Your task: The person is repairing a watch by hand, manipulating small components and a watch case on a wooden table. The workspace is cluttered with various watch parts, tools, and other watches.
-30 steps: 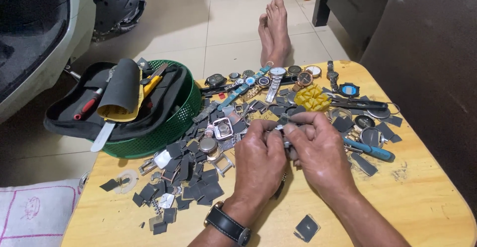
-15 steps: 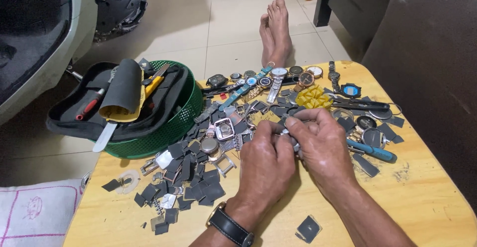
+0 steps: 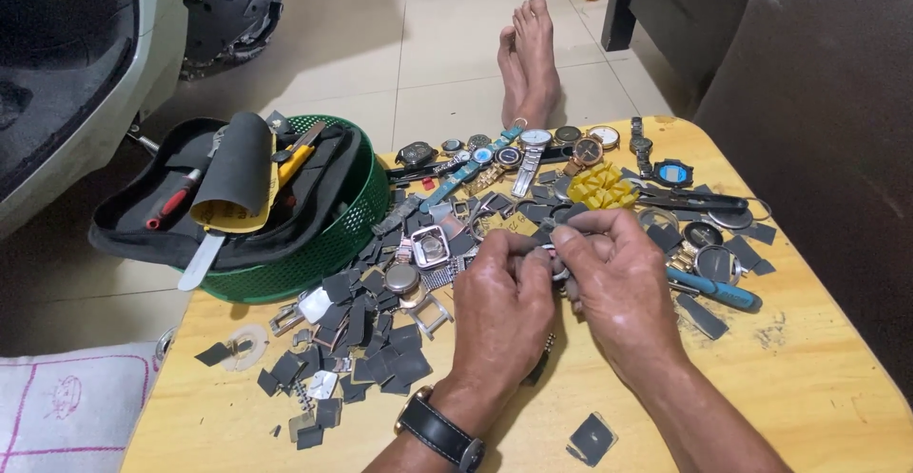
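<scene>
Small metal watch part pinched between both my hands.

My left hand [image 3: 504, 297] and right hand [image 3: 618, 283] close narrowly on the watch part [image 3: 561, 269], held between my fingertips above the table [image 3: 818, 378]. It looks light, stiff, slippery and easily dropped; I'd grip its edges. Loose dark pieces [image 3: 371, 340] lie left of my hands.

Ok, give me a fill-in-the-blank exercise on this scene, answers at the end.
1. The left hand wears a black watch on its ____.
2. The tool pouch sits in a ____ basket.
3. Both hands pinch a small ____ part between them; the right hand is bare.
Answers: wrist; green; metal
</scene>
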